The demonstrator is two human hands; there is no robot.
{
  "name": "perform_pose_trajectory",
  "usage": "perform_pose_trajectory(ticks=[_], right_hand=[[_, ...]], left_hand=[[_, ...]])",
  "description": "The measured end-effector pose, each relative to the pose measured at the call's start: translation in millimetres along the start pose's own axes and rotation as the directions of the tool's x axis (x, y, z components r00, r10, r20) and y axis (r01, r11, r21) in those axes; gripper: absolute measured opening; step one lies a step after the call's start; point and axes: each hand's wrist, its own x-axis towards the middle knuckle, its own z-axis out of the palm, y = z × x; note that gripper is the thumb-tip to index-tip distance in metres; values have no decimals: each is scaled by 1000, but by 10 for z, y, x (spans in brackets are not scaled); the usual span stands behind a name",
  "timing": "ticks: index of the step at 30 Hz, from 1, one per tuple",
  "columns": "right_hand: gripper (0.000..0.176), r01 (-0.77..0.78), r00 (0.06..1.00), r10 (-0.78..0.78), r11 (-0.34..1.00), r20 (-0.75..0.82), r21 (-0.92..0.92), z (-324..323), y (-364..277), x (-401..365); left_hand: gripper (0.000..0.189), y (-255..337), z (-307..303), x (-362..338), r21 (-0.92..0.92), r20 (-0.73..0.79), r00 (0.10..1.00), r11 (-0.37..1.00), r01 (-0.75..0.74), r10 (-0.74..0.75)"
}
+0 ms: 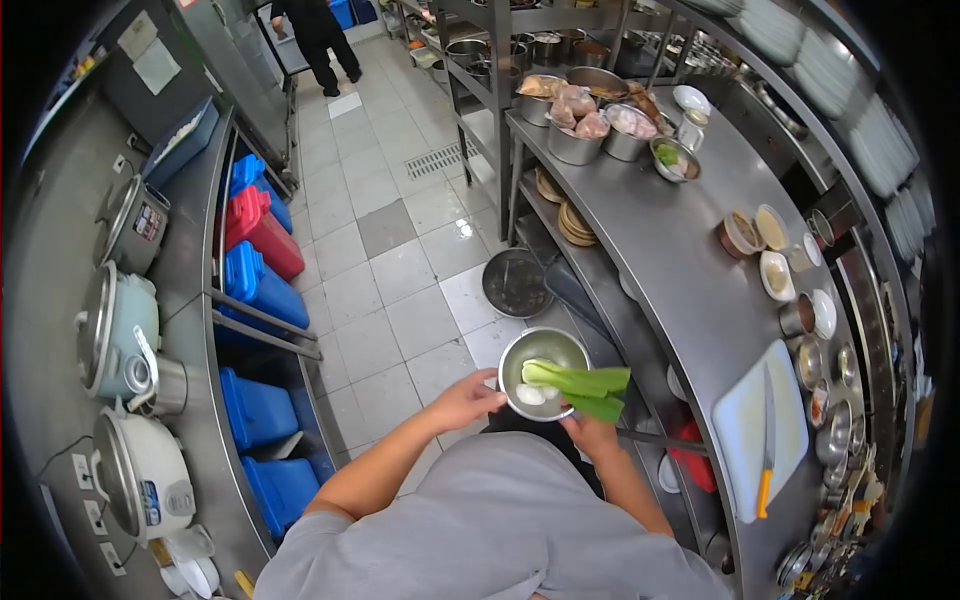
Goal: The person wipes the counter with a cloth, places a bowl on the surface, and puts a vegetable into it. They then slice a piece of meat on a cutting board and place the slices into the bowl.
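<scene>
A round metal bowl (pixel 510 357) is held in front of my body. Inside it lie a leafy green vegetable (pixel 590 382), its leaves hanging over the right rim, and some white pieces (pixel 530 394). My left hand (pixel 468 400) grips the bowl's left rim, thumb on the edge. At the bowl's lower right, my right hand (pixel 592 432) holds the rim beneath the green leaves, which partly cover its fingers. To the right, a knife (pixel 768 430) with an orange handle rests on a white cutting board (pixel 735 410).
A steel counter (pixel 640 240) on the right bears pots of bagged meat (pixel 575 140) and small bowls. Rice cookers (pixel 150 470) line the left counter, above blue bins (pixel 262 410). A dark round pan (pixel 516 283) is ahead, low down. A person (pixel 318 40) stands far off.
</scene>
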Motion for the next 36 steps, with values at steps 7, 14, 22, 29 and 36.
perform_pose_trajectory(ticks=[7,14,22,29,36], right_hand=[[30,122,992,-120,991,-48,62,129,7,2570],[29,246,951,-253,967,-177,-62,288,-377,4495],[27,-183,926,165,983,-339,-22,613,-559,4419],[33,-387,780,227,907,-583,-164,252,-213,3821],[39,-523,670,305,841,-677,-139,-370,387,3134]], left_hand=[[51,-1754,-2331,175,449,-704,710,784,428,16],[45,-3143,-2665,-1247,-649,-398,349,529,547,-848],[38,-2475,-3932,-71,-134,-386,628,715,686,-675],[38,-1067,-6929,2652,153,-737,673,955,254,-61],[43,2156,-5431,3635,386,-740,526,905,-179,420]])
